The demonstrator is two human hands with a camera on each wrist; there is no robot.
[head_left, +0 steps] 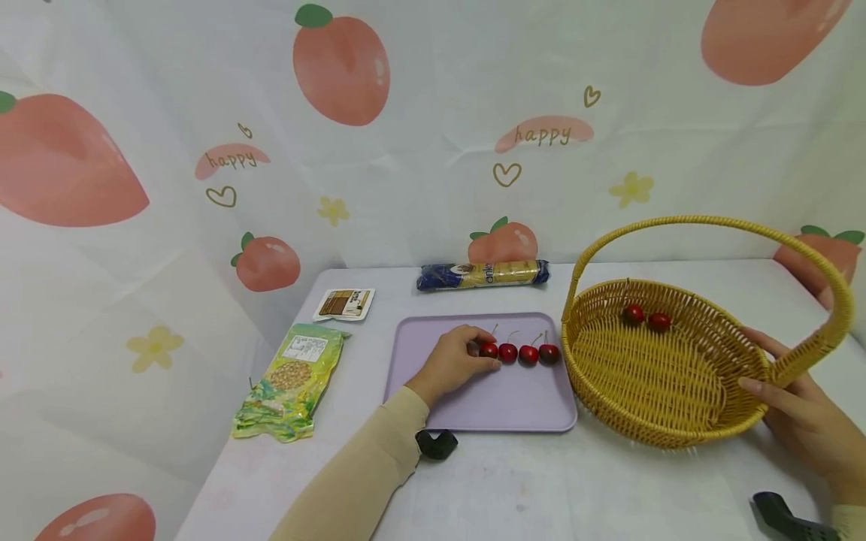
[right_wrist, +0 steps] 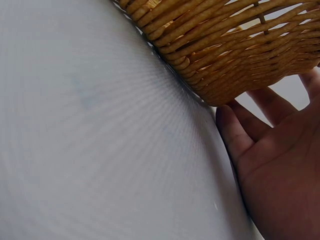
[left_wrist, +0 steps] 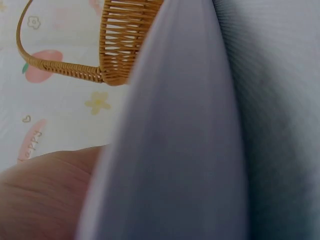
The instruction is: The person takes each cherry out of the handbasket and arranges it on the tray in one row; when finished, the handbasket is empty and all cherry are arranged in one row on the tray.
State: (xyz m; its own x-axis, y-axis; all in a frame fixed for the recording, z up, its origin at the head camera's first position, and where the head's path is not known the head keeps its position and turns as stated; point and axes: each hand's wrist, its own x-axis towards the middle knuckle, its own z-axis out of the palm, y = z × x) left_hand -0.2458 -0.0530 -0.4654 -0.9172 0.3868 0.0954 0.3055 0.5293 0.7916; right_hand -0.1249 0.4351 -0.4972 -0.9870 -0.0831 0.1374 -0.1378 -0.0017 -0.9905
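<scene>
On a lilac tray [head_left: 501,409], several dark red cherries with stems stand in a row near the right side. My left hand [head_left: 452,364] pinches the leftmost cherry [head_left: 489,350] between thumb and fingers. In the left wrist view the blurred tray edge [left_wrist: 175,140] hides most of that hand [left_wrist: 50,195]. A yellow woven basket [head_left: 649,376] with a tall handle stands right of the tray, two cherries [head_left: 646,318] inside. My right hand [head_left: 801,409] grips its right rim, thumb over the edge. In the right wrist view the fingers [right_wrist: 235,132] lie against the basket's outer wall [right_wrist: 225,65].
A blue and yellow packet [head_left: 483,275] lies behind the tray. Left of it are a small brown and white packet [head_left: 343,304] and a green-yellow bag [head_left: 292,382]. A printed cloth [head_left: 419,195] hangs behind the table [head_left: 514,488].
</scene>
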